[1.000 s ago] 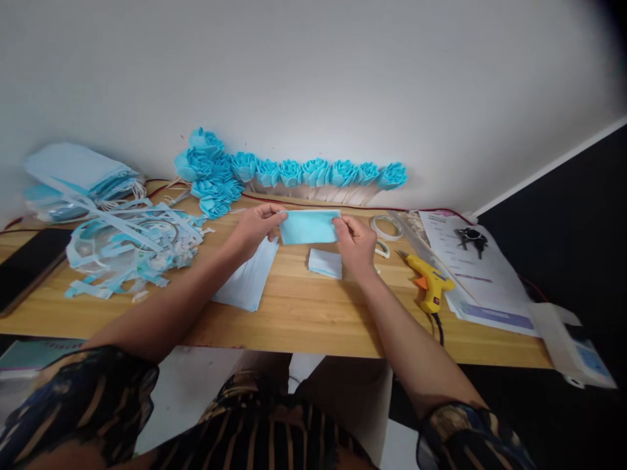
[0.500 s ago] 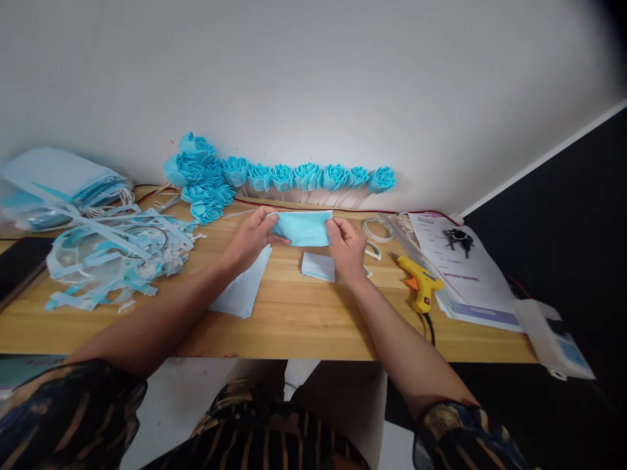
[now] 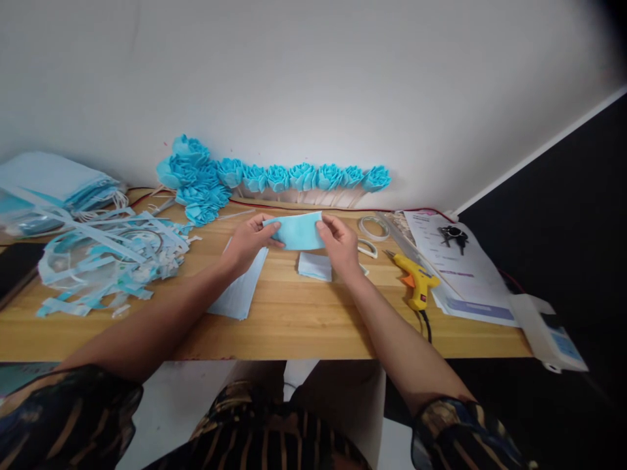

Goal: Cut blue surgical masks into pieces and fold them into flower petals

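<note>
A light blue rectangle of fabric (image 3: 298, 232), like cut face-mask cloth, is held up over the table between both my hands. My left hand (image 3: 252, 241) pinches its left end, thumb in front. At the upper right end, my right hand (image 3: 339, 241) grips it between thumb and fingers. Below lies a small stack of pale cut pieces (image 3: 315, 266). Larger pale sheets (image 3: 240, 287) lie under my left wrist. White-handled scissors (image 3: 367, 248) are partly hidden behind my right hand.
Blue fabric flowers (image 3: 301, 176) line the wall. Cut strips (image 3: 117, 254) heap at left beside bagged masks (image 3: 59, 183) and a dark phone-like object (image 3: 17, 271). At right are a tape roll (image 3: 373, 228), a yellow glue gun (image 3: 414, 277) with cord, papers (image 3: 465, 281) and keys (image 3: 454, 236).
The cloth's right end has tilted up slightly and its face bows a little. My fingers have shifted at both ends. The whole view has moved slightly.
</note>
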A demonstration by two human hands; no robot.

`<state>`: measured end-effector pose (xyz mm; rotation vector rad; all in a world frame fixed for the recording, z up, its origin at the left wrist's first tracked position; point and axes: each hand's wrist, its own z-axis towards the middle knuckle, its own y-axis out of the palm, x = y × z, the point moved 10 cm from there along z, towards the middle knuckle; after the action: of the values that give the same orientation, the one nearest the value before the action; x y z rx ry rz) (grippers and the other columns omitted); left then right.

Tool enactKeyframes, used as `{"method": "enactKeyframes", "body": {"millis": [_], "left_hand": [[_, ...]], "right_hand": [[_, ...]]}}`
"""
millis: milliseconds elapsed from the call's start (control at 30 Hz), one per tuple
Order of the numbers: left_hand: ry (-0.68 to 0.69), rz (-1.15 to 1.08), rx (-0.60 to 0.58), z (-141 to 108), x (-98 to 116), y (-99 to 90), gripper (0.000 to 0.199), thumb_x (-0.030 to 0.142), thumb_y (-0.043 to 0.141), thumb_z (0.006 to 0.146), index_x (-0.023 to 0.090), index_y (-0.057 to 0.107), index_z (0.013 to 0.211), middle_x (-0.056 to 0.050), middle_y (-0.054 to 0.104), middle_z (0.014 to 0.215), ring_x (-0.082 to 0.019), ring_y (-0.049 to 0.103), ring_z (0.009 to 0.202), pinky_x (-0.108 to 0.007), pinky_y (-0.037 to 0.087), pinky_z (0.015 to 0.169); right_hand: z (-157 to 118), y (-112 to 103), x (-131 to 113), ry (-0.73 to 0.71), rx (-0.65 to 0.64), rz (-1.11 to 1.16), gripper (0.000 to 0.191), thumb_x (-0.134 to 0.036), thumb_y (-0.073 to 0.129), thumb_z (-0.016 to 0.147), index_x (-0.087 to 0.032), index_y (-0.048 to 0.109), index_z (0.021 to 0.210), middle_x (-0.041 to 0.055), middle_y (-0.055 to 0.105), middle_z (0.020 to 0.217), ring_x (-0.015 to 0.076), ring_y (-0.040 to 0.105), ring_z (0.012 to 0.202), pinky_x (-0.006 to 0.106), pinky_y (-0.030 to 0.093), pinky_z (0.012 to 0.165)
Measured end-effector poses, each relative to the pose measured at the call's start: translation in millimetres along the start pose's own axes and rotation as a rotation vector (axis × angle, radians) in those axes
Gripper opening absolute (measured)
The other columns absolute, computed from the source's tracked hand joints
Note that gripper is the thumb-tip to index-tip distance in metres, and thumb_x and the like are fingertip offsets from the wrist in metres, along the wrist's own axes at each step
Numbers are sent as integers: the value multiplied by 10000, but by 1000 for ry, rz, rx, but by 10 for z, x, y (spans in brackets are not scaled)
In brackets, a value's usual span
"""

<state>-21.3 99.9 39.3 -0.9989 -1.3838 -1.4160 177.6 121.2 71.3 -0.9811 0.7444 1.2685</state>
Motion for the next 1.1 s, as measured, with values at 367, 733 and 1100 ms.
{"method": "enactKeyframes", "body": {"millis": [367,733,1100], "left_hand": [[11,51,-14,13,-20,18,334,391,818,718,147,611,816,-1,645,743,-124,652,630,-293,593,646],[83,-10,-20,-14,91,52,360,397,837,695,140,607,797,18,624,716,-104,630,634,-262,592,633],[89,-11,-27,-7,84,48,337,378,839,691,142,621,797,16,621,706,-110,630,632,-270,593,626]], "right_hand": [[-17,-59,-55,2,55,-54,291,-455,645,816,-187,610,710,-46,468,605,98,395,581,232,348,546],[-65,-118,-262,-114,126,-127,275,-424,582,862,-180,668,770,-22,570,636,120,467,606,242,400,577],[-65,-133,-242,-146,128,-126,236,-390,617,861,-174,701,810,-6,635,679,132,533,634,248,426,597]]}}
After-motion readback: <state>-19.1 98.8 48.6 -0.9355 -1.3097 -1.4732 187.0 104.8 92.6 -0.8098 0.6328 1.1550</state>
